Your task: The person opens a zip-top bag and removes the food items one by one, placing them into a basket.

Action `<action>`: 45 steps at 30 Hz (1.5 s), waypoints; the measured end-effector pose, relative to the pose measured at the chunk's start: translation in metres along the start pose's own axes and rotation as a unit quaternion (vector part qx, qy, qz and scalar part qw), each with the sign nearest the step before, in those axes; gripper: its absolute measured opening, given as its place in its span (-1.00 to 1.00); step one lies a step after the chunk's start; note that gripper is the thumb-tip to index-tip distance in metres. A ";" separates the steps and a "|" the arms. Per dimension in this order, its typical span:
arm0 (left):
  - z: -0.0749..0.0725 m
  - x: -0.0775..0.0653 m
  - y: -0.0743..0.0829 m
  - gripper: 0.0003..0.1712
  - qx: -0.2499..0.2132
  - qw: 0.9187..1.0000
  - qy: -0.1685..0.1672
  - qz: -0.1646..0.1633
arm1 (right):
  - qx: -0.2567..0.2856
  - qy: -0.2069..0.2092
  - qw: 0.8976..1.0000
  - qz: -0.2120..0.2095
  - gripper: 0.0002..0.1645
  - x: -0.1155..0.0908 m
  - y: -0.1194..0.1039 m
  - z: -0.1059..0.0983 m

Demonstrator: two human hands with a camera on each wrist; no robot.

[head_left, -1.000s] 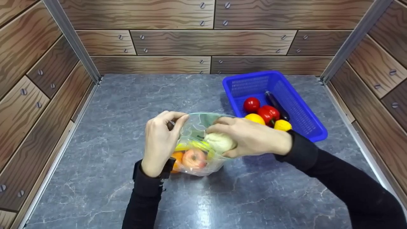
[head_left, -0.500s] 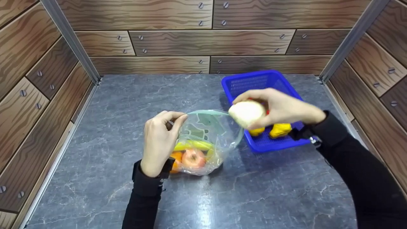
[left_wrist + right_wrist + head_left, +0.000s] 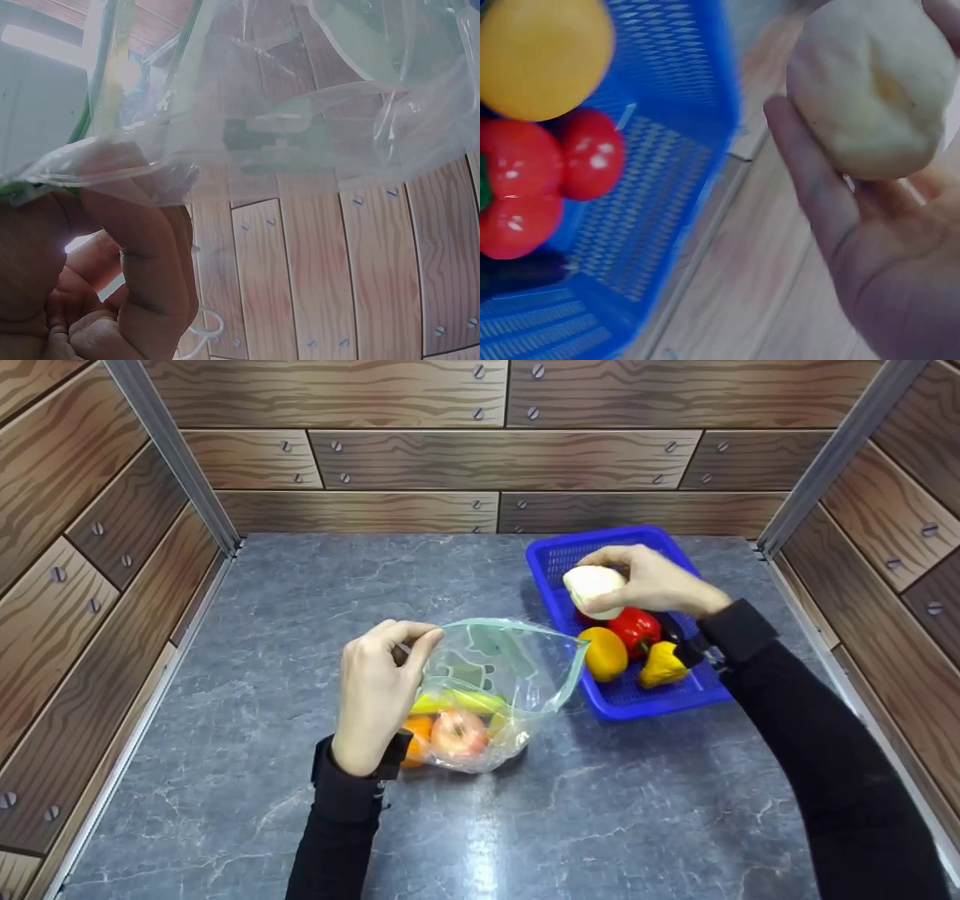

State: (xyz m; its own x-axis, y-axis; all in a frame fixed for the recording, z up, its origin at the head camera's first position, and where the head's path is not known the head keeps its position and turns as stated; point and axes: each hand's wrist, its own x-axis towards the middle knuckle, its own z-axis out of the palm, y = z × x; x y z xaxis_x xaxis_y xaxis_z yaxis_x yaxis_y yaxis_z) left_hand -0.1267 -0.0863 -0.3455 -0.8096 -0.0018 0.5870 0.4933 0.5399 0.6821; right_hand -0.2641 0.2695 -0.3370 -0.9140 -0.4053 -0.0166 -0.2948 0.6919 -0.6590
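Note:
My left hand [image 3: 375, 690] pinches the left rim of a clear plastic bag [image 3: 536, 686] with a green edge, whose mouth gapes upward. Through its wall show an apple [image 3: 459, 733], an orange [image 3: 417, 735] and a yellow banana-like fruit [image 3: 461, 703]. In the left wrist view the bag film [image 3: 277, 142] stretches out from the pinching fingers. My right hand [image 3: 654, 581] grips a pale, roundish vegetable [image 3: 592, 589], raised above the blue basket. The right wrist view shows a dimple on this vegetable [image 3: 874, 90]; its exact kind is unclear.
The blue basket [image 3: 637, 711] stands right of the bag. It holds a yellow-orange fruit [image 3: 604, 656], a red bell pepper [image 3: 634, 628], a wrinkled yellow item [image 3: 661, 666], a tomato [image 3: 592, 154] and an eggplant [image 3: 525, 274]. Wood-patterned walls [image 3: 405, 461] enclose the grey tabletop [image 3: 262, 660].
My right hand has drawn the pale vegetable out of the bag's mouth and carried it right and away, over the basket. The left hand keeps its hold on the bag rim.

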 end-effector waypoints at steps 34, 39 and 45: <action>0.001 0.001 0.000 -0.84 -0.003 1.000 0.001 0.002 | -0.197 0.046 0.978 0.053 -0.28 0.057 0.050 0.069; 0.001 0.001 0.000 -0.84 0.001 1.000 -0.001 0.000 | -0.208 0.028 0.976 0.051 -0.27 0.056 0.049 0.069; 0.001 0.001 -0.001 -0.83 -0.004 1.000 -0.001 0.000 | -0.211 0.024 0.975 0.066 -0.20 0.051 0.041 0.056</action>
State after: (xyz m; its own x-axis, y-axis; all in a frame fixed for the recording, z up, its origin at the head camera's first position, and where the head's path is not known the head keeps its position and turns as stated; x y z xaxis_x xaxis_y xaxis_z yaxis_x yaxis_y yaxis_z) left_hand -0.1284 -0.0865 -0.3460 -0.8098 -0.0002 0.5866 0.4963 0.5329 0.6853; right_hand -0.3074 0.2441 -0.4070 -0.9608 -0.2746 -0.0382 -0.2528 0.9243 -0.2858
